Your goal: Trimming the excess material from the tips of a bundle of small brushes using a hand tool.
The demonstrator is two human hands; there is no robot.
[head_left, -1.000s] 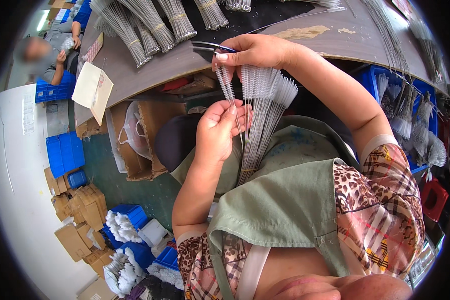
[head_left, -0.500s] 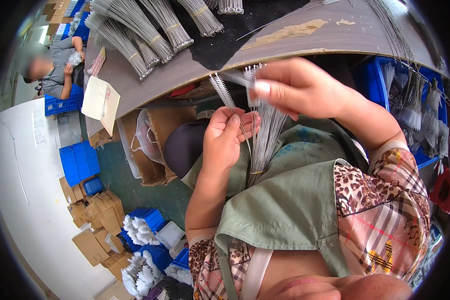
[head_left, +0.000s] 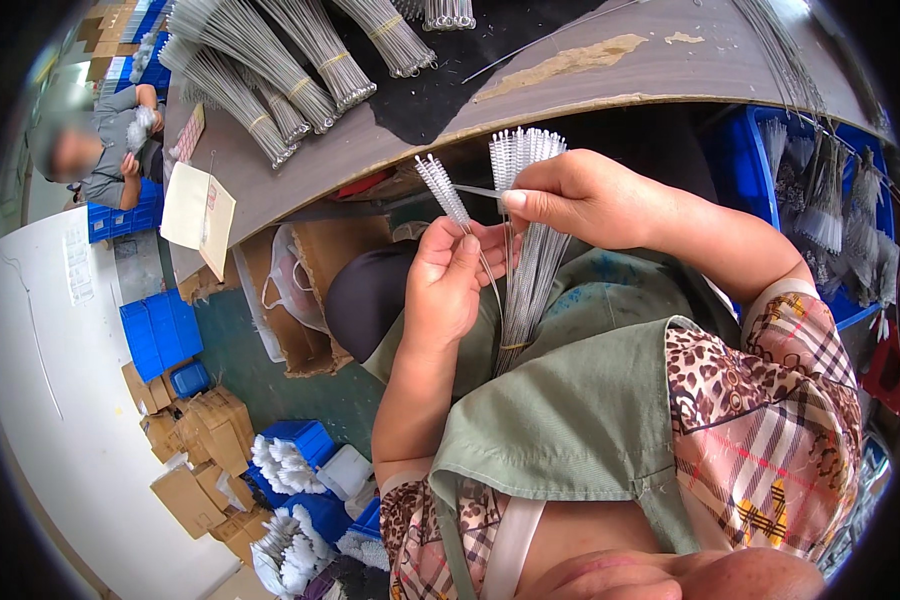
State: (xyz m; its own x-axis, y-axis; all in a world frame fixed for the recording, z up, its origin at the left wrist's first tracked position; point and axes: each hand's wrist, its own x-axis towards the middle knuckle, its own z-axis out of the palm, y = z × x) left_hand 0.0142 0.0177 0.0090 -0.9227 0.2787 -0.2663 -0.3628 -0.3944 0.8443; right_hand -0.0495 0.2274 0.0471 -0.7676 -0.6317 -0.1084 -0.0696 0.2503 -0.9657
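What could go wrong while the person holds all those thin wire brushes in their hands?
1. The right hand holds a whole bunch of wire brushes loosely fanned; some might slip out onto the lap.
2. The left hand pinches a single brush close beside the bunch, so its bristles could tangle with the others.
3. The thin wire stems lie against bare fingers and might poke them.

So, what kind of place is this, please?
Probably a small workshop that makes wire brushes. Brush bundles lie on the workbench, blue crates and cartons stand on the floor, and another worker sits nearby.
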